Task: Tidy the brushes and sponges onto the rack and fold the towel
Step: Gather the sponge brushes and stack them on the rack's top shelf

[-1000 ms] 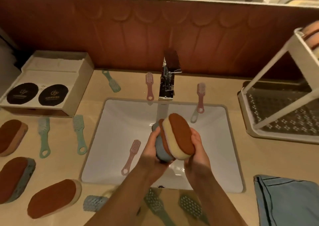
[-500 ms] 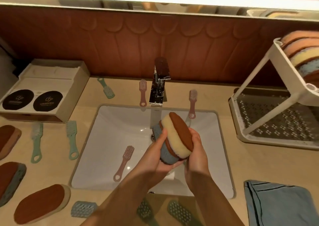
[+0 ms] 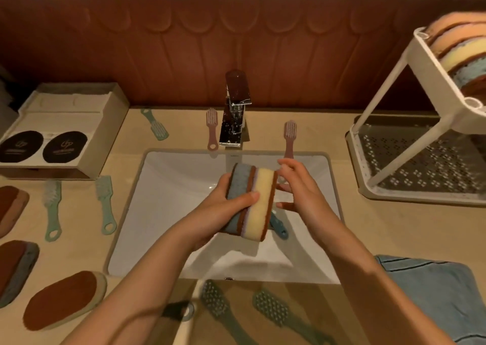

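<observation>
Nothing legible: the 2 black round labels point(image 3: 65, 146) on the box point(image 3: 86, 107) at left carry a logo and lettering too small to read.

Tally by kind
Nine brushes point(image 3: 106, 205) are counted, one only by its handle; three sponges point(image 3: 63, 300) are laid on the counter point(image 3: 407, 229), one held stack point(image 3: 249, 202) is seen, more are stacked on one rack point(image 3: 441, 73); one towel point(image 3: 434, 292).
</observation>
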A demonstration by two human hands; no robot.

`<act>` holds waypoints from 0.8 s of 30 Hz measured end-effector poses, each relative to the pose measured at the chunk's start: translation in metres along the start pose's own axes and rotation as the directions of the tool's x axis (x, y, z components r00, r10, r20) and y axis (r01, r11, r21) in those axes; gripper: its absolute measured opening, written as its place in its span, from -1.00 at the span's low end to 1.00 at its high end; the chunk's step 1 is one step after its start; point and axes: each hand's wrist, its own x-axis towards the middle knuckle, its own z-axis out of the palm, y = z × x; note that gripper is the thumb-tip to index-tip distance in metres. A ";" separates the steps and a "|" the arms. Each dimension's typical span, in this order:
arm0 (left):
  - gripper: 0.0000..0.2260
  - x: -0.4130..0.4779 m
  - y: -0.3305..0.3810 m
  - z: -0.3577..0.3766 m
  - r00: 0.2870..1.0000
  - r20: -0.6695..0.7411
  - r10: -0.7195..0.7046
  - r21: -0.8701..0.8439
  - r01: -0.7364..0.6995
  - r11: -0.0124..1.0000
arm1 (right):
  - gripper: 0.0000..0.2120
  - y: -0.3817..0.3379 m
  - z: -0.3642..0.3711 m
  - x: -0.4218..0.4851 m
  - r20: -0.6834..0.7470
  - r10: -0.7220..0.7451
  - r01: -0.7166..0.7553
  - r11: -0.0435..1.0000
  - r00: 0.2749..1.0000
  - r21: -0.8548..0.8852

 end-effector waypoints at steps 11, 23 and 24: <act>-0.37 0.007 0.030 -0.002 0.959 0.282 0.011 0.524 -0.164 0.836 | -0.58 -0.006 -0.006 0.007 0.320 0.080 -0.031 0.987 0.944 -0.155; -0.80 -0.007 -0.003 0.020 0.956 -0.292 0.033 -0.203 -0.096 0.975 | -0.87 0.000 -0.009 0.001 -0.010 0.027 -0.026 0.995 1.000 0.098; -0.80 -0.007 -0.002 0.025 0.960 -0.280 0.011 -0.222 -0.076 0.972 | -0.87 0.001 -0.005 0.000 -0.015 0.042 -0.040 0.990 0.999 0.138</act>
